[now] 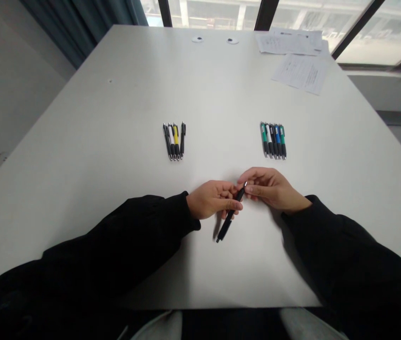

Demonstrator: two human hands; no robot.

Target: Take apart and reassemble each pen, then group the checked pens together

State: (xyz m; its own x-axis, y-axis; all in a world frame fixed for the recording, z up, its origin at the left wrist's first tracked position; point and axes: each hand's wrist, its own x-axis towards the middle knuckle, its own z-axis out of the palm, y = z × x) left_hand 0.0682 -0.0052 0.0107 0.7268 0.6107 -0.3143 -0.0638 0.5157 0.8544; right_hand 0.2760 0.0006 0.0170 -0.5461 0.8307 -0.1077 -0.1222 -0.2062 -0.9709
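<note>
**Two-Handed Hold on One Black Pen, Front Centre of the Desk**

**Step in hand.** A single black pen [226,225] is held between both hands just above the desk [115,141], near its front edge and between the two rows of pens lying further back. Judged from the grip, the work is at the handling stage for this one pen: it is lifted and is being worked at its upper end, not set down in either row.

**Hand pose.**
- Left hand [212,199]: palm turned inward, fingers [234,205] curled and pinching the barrel at about mid-length. The lower end of the pen hangs free below this hand, slanting down and to the left.
- Right hand [273,189]: fingers [254,191] drawn together around the silver-tipped upper end of the pen. Whether they press it or only steady it cannot be told.
- Both forearms, in black sleeves, rest low and converge toward the pen.

**What the next move calls for.** The left pinch serves as the anchor, so any action at the upper end needs that hold kept firm and the barrel kept from turning.

**Surroundings.** The left pen row [174,140] holds four pens, the right pen row [273,140] five. Both rows lie well apart from the hands. Loose papers [301,71] lie at the far right corner.
</note>
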